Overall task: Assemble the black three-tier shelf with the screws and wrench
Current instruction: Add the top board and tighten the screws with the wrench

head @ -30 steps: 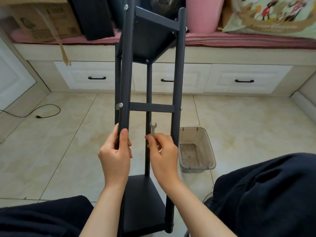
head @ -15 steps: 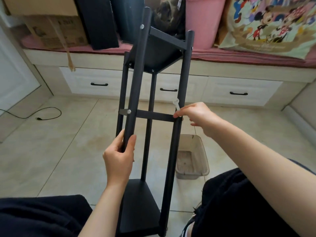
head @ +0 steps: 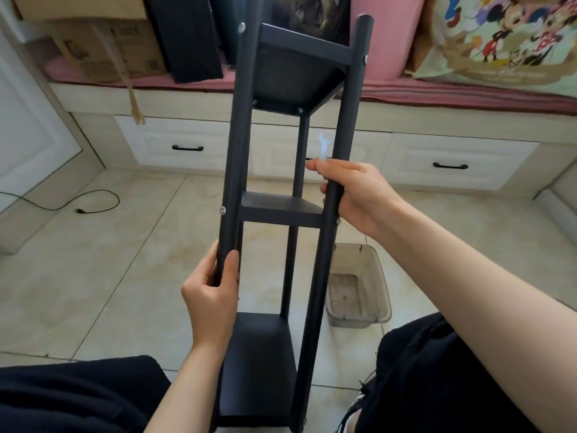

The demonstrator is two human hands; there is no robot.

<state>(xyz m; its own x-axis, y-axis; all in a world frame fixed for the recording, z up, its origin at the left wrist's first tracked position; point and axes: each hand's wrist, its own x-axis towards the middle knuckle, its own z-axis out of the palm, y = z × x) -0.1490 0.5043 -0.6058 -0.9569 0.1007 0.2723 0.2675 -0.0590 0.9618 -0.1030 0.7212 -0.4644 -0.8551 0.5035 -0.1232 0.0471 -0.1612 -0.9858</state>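
Both hands on the shelf posts

The black shelf (head: 282,210) leans away above the tiled floor (head: 93,260); left hand (head: 214,295) wraps the near left post, right hand (head: 354,195) curls round the right post, pinching the blurred wrench (head: 323,146) upright.

Black three-tier shelf (head: 282,210) tilted away, three tiers joined to round posts; small silver wrench (head: 323,146) upright beside right post.
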